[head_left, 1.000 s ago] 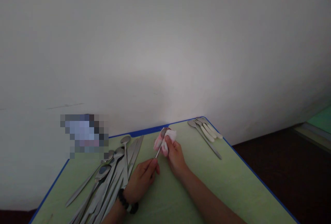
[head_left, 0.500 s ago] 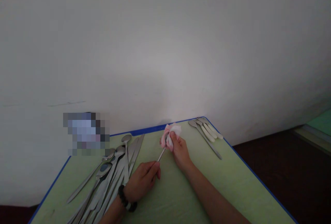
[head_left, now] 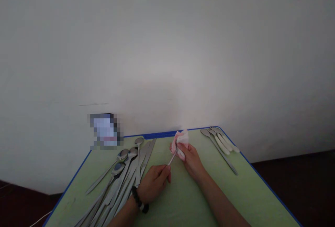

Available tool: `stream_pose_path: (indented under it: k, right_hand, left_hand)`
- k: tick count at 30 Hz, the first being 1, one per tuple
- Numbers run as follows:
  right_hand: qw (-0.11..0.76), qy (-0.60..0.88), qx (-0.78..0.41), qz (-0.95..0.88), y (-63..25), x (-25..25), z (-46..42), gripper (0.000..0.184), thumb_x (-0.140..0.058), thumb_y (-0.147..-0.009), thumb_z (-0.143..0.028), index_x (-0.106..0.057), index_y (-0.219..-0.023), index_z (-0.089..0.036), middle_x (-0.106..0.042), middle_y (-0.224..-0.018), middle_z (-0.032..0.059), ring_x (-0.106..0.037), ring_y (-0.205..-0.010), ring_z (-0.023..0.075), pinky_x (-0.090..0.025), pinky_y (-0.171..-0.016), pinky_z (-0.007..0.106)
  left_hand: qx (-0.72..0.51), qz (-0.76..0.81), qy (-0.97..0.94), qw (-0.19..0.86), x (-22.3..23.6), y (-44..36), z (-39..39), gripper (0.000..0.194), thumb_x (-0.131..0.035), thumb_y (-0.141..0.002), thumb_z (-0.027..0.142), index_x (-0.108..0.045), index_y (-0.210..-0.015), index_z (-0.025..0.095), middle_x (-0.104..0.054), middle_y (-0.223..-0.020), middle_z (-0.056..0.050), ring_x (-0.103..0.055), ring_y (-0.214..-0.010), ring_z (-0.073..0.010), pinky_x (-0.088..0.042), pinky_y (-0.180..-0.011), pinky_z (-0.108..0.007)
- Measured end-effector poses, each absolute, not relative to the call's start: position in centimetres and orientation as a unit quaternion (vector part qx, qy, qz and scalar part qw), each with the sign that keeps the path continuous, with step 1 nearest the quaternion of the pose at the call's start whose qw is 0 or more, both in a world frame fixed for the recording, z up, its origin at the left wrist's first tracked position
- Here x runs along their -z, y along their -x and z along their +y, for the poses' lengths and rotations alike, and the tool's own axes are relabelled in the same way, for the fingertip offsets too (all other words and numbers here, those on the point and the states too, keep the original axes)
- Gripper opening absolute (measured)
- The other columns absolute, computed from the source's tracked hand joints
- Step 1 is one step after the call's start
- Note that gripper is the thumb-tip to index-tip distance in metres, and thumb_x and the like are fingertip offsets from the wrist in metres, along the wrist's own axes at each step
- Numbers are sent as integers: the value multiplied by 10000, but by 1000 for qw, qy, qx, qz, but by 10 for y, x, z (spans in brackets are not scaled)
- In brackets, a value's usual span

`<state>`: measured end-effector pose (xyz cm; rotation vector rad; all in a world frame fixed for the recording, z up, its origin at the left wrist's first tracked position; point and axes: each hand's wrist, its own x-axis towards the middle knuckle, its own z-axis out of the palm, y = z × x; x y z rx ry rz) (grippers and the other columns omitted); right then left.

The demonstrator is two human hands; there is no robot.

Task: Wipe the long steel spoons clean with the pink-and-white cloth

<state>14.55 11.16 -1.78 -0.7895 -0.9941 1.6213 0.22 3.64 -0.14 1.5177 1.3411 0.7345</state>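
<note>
While the left hand pinches a metal utensil by its handle just below the pink-and-white cloth, the right hand grips that cloth, fingers closed, around the mostly hidden far end. Left of the cloth lie spoons and knives; right of it, one long spoon beside white-handled forks.

the person's left hand is closed in a pinch, palm down. right hand sits slightly farther forward, gripping with thumb uppermost. forearms converge from below, hands near but apart.
</note>
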Motion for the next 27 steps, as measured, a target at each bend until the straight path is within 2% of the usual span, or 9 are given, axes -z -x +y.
stream_pose_path:
  k: [4, 9, 16, 20, 23, 27]
  right_hand:
    - [518, 329, -703, -359, -144, 11, 110, 205, -624, -658, -298, -656, -803, -158, -684, -765, 51, -612, -736, 199, -459, -768, 347]
    - [534, 327, -707, -329, -142, 6, 109, 125, -607, -624, -247, -647, -720, -177, -688, -797, 48, -617, -779, 201, -468, -757, 327]
    - [529, 328, -711, -327, -142, 2, 106, 214, -637, -633, -275, -665, -814, -165, -694, -788, 56, -622, -785, 217, -481, -715, 332]
    - [542, 326, -717, -293, -141, 4, 108, 169, -661, -609, -244, -658, -758, -164, -695, -797, 53, -624, -777, 214, -484, -725, 335]
    - [542, 322, -722, -283, -142, 6, 109, 183, -669, -603, -229, -656, -774, -163, -695, -808, 51, -624, -784, 213, -485, -735, 341]
    - [530, 314, -729, -298, -145, 6, 109, 158, -651, -601, -197, -650, -756, -165, -694, -803, 52, -623, -808, 216, -476, -757, 346]
  left_hand:
    - [-314, 553, -601, 484, -2, -3, 37, 518, -303, -834, 569, -516, -581, 170, -320, -404, 71, -327, -390, -94, -227, -414, -214]
    - [-351, 549, -557, 515, -5, -2, 36, 555, -274, -826, 607, -526, -596, 169, -294, -382, 79, -276, -365, -87, -206, -400, -214]
    - [-378, 532, -552, 519, -2, -2, 37, 508, -330, -828, 585, -559, -679, 157, -308, -397, 84, -279, -376, -81, -218, -411, -209]
    - [-429, 523, -497, 544, 2, -3, 38, 413, -419, -793, 583, -494, -849, 181, -306, -452, 112, -282, -387, -71, -211, -394, -183]
    - [-453, 529, -458, 552, 2, -4, 40, 402, -458, -761, 591, -448, -853, 200, -300, -453, 124, -274, -376, -62, -191, -377, -168]
    - [-463, 548, -448, 533, 2, -3, 41, 414, -416, -765, 614, -429, -831, 206, -303, -427, 126, -254, -348, -61, -171, -354, -166]
